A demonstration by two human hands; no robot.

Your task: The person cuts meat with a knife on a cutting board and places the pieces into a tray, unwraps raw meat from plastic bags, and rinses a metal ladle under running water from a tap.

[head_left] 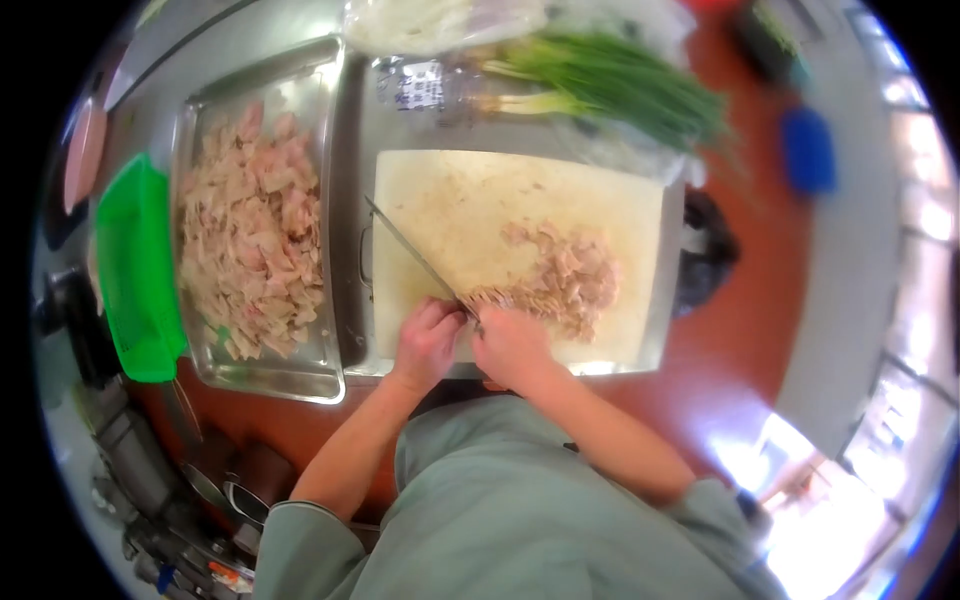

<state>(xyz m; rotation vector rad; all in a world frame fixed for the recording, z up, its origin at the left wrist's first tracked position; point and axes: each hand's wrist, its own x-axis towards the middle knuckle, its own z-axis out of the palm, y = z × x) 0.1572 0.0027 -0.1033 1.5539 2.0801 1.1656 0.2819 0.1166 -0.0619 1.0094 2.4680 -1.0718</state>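
Note:
A knife (415, 251) lies across the near left part of a pale cutting board (440, 190), its blade pointing to the far left. Its handle end is under my right hand (508, 345), whose fingers are wrapped round it. Close beside it, my left hand (430, 338) is closed at the board's near edge, by the blade's base; what its fingers hold, if anything, is too small to tell. Sliced pale pink meat (580, 275) sits in a pile on the board's right half, with a row of thin slices reaching to my right hand.
Left of the board stands a metal tray (335, 345) heaped with cut meat (255, 230). Beyond it is a green basket (140, 270). Green onions (610, 80) and plastic bags (440, 25) lie behind the board. A black bag (705, 250) is at the right.

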